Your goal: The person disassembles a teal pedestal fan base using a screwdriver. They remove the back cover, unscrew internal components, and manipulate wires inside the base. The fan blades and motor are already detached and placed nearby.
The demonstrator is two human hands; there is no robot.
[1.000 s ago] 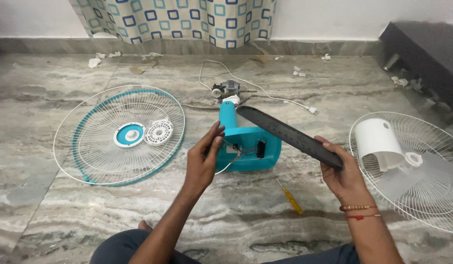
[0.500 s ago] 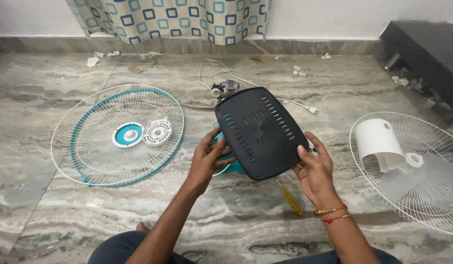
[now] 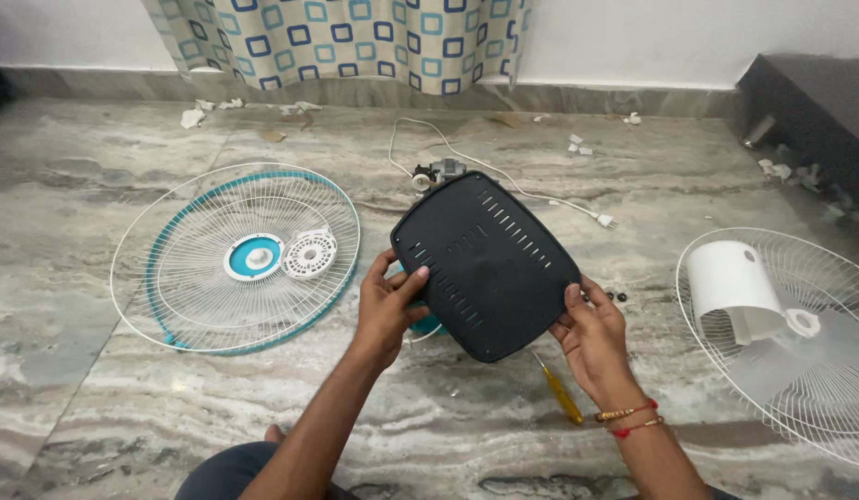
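1. We see a black vented plastic cover (image 3: 485, 264) held above the marble floor (image 3: 96, 426), tilted, its slotted face turned up toward the camera
2. Our left hand (image 3: 388, 310) grips the cover's left edge: the thumb lies on the top face near a slot, and the other fingers (image 3: 381, 270) curl around the rim, closed on it
3. Our right hand (image 3: 591, 333) holds the lower right corner; the thumb presses on the top face at the edge and the rest of the fingers go under the cover, so we cannot tell how they sit there
4. A teal fan base (image 3: 427, 324) peeks out just under the cover's left side, mostly hidden
5. A yellow-handled screwdriver (image 3: 561, 389) lies on the floor just below the cover, beside the right wrist
6. To the left lies a white and teal fan grille (image 3: 170, 268); to the right, another grille with the white fan blades (image 3: 735, 287) resting on it
7. Beyond the cover sit a small motor (image 3: 438, 172) and a white power cord (image 3: 540, 194)
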